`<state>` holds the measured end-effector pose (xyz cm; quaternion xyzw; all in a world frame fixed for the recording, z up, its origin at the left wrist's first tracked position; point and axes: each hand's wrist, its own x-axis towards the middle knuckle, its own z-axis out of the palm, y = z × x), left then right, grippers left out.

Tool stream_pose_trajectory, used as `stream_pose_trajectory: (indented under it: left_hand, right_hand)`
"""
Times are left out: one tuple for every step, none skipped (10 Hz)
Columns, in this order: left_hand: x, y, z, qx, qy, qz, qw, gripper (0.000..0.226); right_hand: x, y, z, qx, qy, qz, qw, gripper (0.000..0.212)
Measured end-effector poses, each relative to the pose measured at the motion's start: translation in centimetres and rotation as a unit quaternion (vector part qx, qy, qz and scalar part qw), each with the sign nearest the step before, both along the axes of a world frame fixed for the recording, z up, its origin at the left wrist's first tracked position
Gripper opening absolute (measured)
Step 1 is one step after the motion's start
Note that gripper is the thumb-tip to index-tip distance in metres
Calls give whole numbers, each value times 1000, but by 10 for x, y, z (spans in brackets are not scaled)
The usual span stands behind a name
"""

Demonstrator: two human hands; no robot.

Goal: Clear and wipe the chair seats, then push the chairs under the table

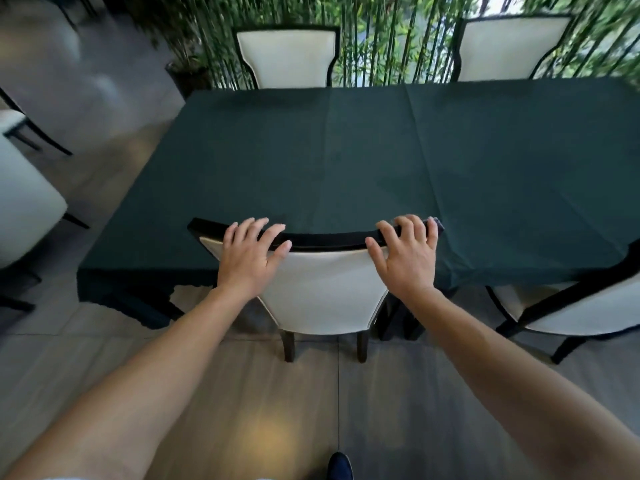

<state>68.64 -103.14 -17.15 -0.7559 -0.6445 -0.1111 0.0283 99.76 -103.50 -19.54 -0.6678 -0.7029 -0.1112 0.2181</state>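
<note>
**Two hands on the back of the chair**

We saw a chair with a white back and a black frame, standing at the near side of the table. Its back was right at the table's edge, and its seat was hidden under the dark green cloth.

The left hand lay on the left part of the chair's black top rail. Its fingers were spread and fairly straight, resting over the rail, and its thumb pointed toward the middle of the chair. It was not wrapped round the rail.

The right hand lay on the right part of the same rail. Its fingers bent a little over the top, and the thumb lay on the white back. We could not tell for sure if they gripped the rail.

Two more white chairs stood at the far side, in front of tall green bamboo. Another chair stood at the near right, turned a little away. One dark shoe showed on the grey floor.
</note>
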Motion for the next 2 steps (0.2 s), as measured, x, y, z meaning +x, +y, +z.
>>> stream_pose_trajectory:
  left_hand:
    - [-4, 9, 27, -23, -54, -5, 998, 54]
    - [-10, 37, 78, 34, -57, -32, 997, 45]
  right_hand:
    - [4, 15, 33, -167, -40, 35, 984, 55]
    - [8, 49, 91, -373, -11, 80, 924, 39]
